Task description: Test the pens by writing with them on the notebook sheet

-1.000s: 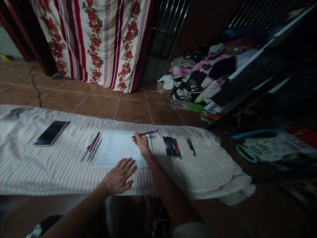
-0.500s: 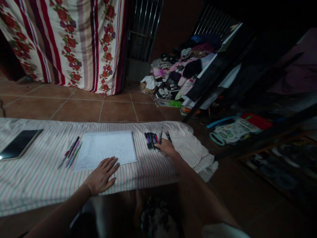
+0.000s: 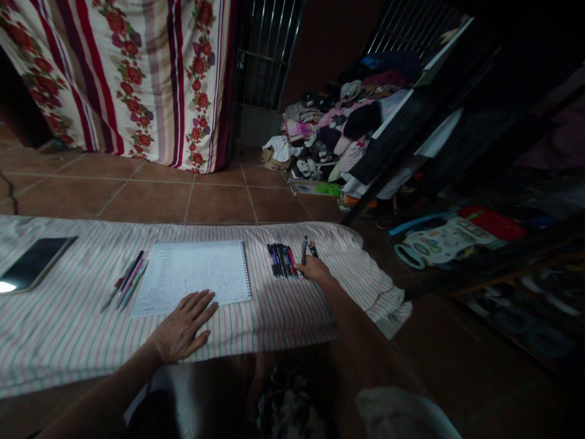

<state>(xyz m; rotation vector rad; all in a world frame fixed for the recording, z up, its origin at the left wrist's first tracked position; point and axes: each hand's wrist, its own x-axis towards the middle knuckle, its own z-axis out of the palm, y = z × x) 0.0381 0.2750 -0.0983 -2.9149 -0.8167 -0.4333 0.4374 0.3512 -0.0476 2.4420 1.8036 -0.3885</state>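
Note:
My left hand [image 3: 185,326] lies flat with fingers spread, its fingertips on the lower edge of a spiral notebook [image 3: 196,271] whose open page is covered in writing. At the right, my right hand [image 3: 316,269] is closed around a dark pen [image 3: 304,249], which points upward and away. Just left of that hand, several pens [image 3: 281,262] lie side by side in a row, black, purple and red among them. Another dark pen or marker [image 3: 312,248] shows just beyond my right fingers, partly hidden.
A striped cloth [image 3: 228,329] covers the low table. Several pens [image 3: 125,283] lie left of the notebook, and a phone or tablet [image 3: 34,262] farther left. Beyond are a tiled floor [image 3: 219,201], a floral curtain [image 3: 159,85], a clothes heap [image 3: 338,122] and a toy-like board [image 3: 445,241].
My right hand has shifted slightly right, away from the row of pens, with the pen still in it. The left hand stays flat at the notebook. The view has tilted a little.

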